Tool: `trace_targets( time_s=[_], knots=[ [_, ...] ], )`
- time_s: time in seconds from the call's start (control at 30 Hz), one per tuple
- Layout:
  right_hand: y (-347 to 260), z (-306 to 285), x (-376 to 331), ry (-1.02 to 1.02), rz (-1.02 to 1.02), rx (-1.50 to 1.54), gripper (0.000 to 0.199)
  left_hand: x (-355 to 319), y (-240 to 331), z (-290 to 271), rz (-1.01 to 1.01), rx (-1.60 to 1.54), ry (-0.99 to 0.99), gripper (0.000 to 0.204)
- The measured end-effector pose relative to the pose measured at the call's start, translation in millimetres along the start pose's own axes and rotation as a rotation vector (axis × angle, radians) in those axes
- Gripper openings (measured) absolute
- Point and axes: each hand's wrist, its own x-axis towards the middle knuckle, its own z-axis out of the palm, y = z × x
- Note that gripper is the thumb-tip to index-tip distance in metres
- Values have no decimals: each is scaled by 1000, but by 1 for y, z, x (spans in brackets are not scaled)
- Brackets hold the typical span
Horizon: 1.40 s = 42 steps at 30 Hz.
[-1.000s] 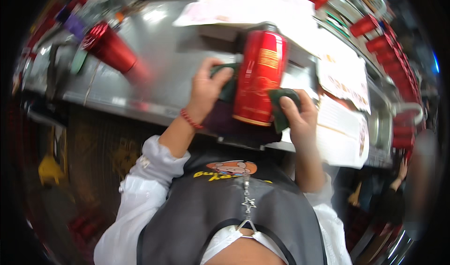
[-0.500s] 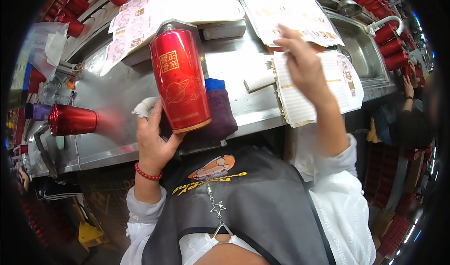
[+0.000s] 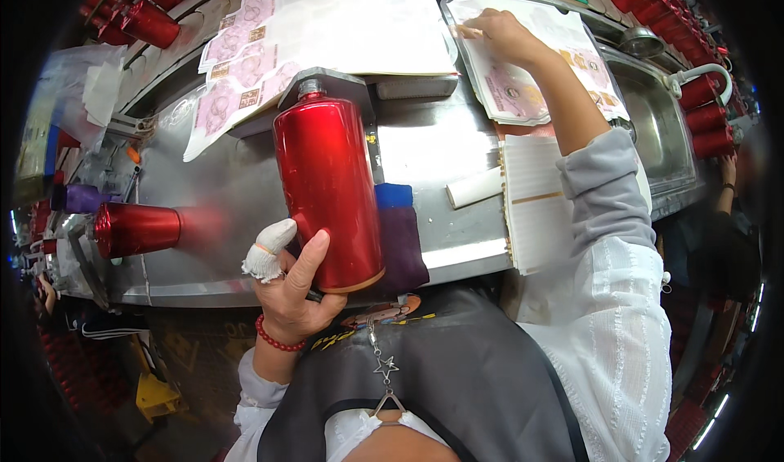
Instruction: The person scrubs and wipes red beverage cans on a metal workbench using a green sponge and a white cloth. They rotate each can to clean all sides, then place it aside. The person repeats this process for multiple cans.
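My left hand (image 3: 298,290) grips a glossy red bottle (image 3: 331,192) by its lower end. The bottle leans over the metal table with its bare silver neck pointing away from me, and its plain side faces up. A white finger cover (image 3: 269,248) sits on one finger of that hand. My right hand (image 3: 506,35) reaches to the far left corner of a stack of printed sheets (image 3: 523,86) with pink and gold designs. Its fingers are bent together at the sheet's edge; whatever lies between the fingertips is too small to make out.
A purple cloth (image 3: 402,249) lies beside the bottle. Another red bottle (image 3: 143,229) rests at left. White printed sheets (image 3: 351,21) cover the back; lined sheets (image 3: 531,205) lie under my right forearm. A sink (image 3: 653,107) with a white tap (image 3: 704,78) stands at right.
The red bottle has turned, so its gold-printed side no longer shows. My right hand has moved away from me and leftward, from above the near sheets to the far printed stack.
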Motion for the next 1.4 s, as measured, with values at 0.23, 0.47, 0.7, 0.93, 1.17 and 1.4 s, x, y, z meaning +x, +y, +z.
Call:
trace_targets(
  time_s=[0.23,0.47,0.7,0.93,1.17,1.4],
  knots=[
    [11,7,52,13,-268,-130,45,1,-6,1,53,44,-11,77],
    [21,-10,34,350,-589,104,16,8,-4,-10,-198,23,-155,100],
    [51,-109,-29,297,-3,688,19,34,10,-27,184,154,-72,90],
    [146,21,29,361,77,186,29,5,-8,-7,-260,-66,-199,107],
    [85,-2,21,615,-194,-97,18,2,-17,-6,-167,-39,-224,107],
    [-34,-128,-95,558,-549,-102,16,4,-5,-2,-162,36,-135,111]
  ],
)
